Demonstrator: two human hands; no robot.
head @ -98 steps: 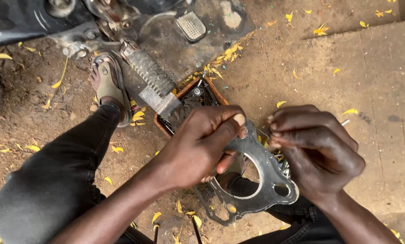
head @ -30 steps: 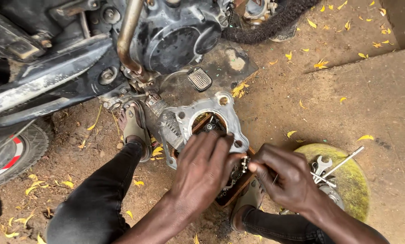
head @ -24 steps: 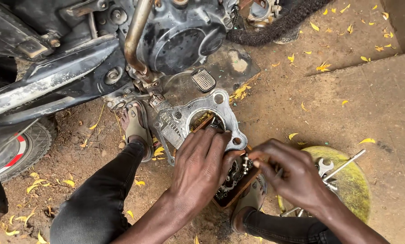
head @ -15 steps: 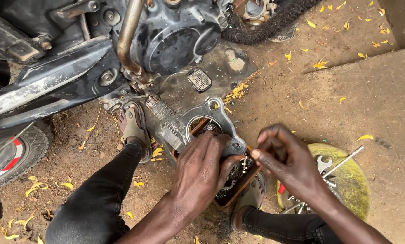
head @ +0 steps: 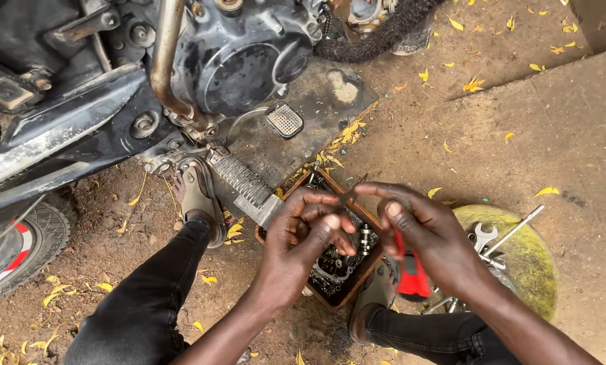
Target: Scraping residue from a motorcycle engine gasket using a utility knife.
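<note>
My left hand [head: 301, 238] and my right hand [head: 426, 235] meet above an open wooden box [head: 373, 220] of small engine parts. Between their fingertips they pinch a small dark part [head: 350, 197], too small to make out. The fingers of my left hand are curled, with the thumb pressed forward. My right hand reaches in from the right with its fingers stretched toward the part. A thin grey gasket [head: 335, 272] lies among the bits inside the box.
A motorcycle engine [head: 239, 64] with a bent exhaust pipe [head: 164, 64], a ribbed footpeg [head: 242, 179] and a tyre [head: 19, 247] stand at the left. A round yellow-green tray [head: 529, 260] with spanners [head: 484, 236] lies at the right, with a red-handled tool [head: 411, 277] beside it. My sandalled feet [head: 198, 196] rest on the dirt.
The grey metal engine casting that my left hand held over the box is out of my hands and out of sight. Both hands have come together on a small dark part.
</note>
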